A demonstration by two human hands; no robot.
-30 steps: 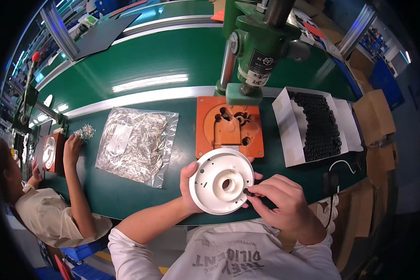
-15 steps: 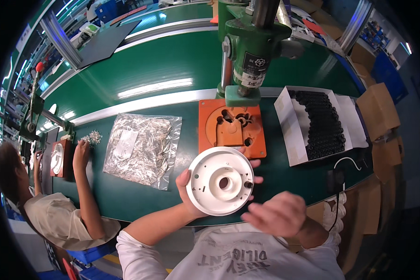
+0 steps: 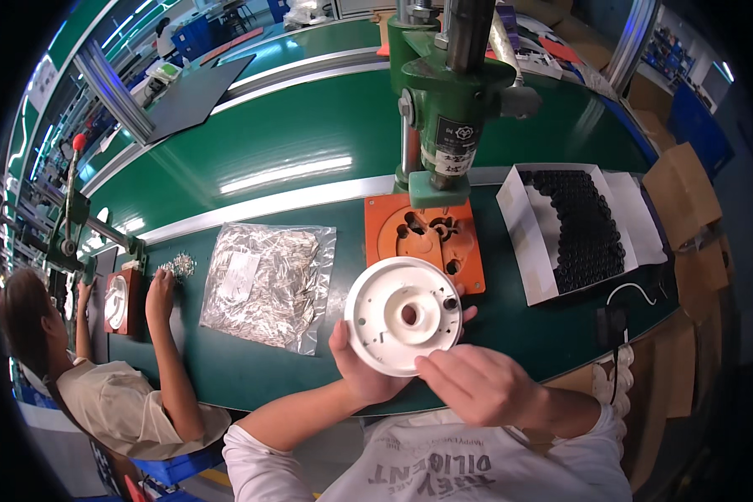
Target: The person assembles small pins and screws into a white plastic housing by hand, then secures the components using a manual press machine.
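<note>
My left hand (image 3: 361,368) grips a white round plastic housing (image 3: 385,341) from below, thumb at its left rim and fingertips showing past its right edge. The housing's hollow face is turned up, with a raised ring and a central hole. A small black knob-like piece (image 3: 450,303) sits near its right rim. My right hand (image 3: 487,386) is closed, its thumb and fingers pressed together at the housing's lower right rim. Whatever those fingers may hold is hidden. Just beyond the housing lies an orange fixture block (image 3: 470,258) with cut-out recesses, partly covered by it.
A green press (image 3: 452,117) stands over the fixture. At left lies a clear bag (image 3: 263,284) of small metal pins. A white box (image 3: 519,238) of black parts stands at right, near a white cable (image 3: 632,289). Another person (image 3: 125,393) works at far left beside loose pins (image 3: 178,266).
My right hand has moved left and up to the housing's lower rim, and its fingers have drawn together. The housing has tilted slightly in my left hand. The whole view has shifted a little.
</note>
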